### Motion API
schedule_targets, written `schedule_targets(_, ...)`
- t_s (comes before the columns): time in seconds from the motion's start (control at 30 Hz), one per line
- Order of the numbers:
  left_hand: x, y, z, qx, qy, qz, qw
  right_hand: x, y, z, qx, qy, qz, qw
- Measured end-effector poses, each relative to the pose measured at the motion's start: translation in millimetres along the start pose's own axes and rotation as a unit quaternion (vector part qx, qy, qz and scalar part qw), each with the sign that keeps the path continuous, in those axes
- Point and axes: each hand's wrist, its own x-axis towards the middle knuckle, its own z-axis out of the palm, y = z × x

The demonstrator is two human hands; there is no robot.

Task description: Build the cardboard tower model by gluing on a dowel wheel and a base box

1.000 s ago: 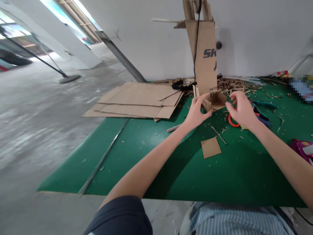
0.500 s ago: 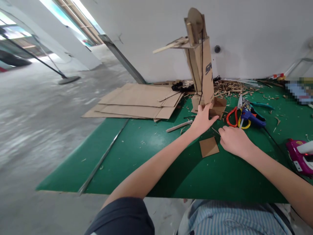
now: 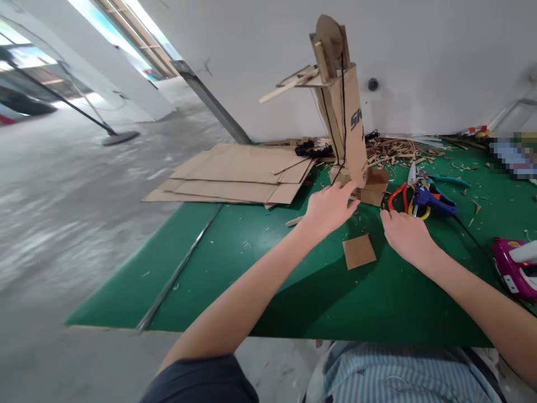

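A tall cardboard tower (image 3: 350,126) with a round disc and a wooden stick on top stands on a cardboard base (image 3: 375,187), leaning slightly. My left hand (image 3: 330,210) is open, its fingertips close to the base, with nothing in it. My right hand (image 3: 405,235) rests low over the green table mat (image 3: 251,246), fingers curled a little, beside a small cardboard square (image 3: 358,252). Whatever lies under that palm is hidden. Just past those fingers lie red-handled scissors (image 3: 398,198) and a blue glue gun (image 3: 434,202).
Flat cardboard sheets (image 3: 239,176) lie at the mat's left. Scraps (image 3: 392,150) are heaped behind the tower. Teal pliers (image 3: 448,181), a pink device (image 3: 514,268) and a long metal rod (image 3: 180,266) lie on the mat. Beyond its left edge is a concrete floor.
My left hand has moved left, away from the tower base. My right hand has shifted up toward the scissors, and the thin metal tool beside it no longer shows.
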Motion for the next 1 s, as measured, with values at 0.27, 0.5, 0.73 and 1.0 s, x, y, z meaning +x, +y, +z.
schedule_targets(0.27,4,1,-11.5,-0.003,0.003,0.047,0.999,7,3,-10,-0.012,-0.043,0.020,0.999)
schedule_targets(0.5,35,16,10.6,0.050,-0.026,0.165,0.985,10,0,-9,0.005,-0.057,0.048,0.997)
schedule_targets(0.73,52,-3,19.2,-0.022,-0.068,0.197,0.978,9,-3,-6,0.007,-0.047,0.068,0.997)
schedule_targets(1.0,58,-1,30.0,-0.112,-0.061,0.172,0.977,-4,-26,-11,0.054,-0.002,0.006,0.999)
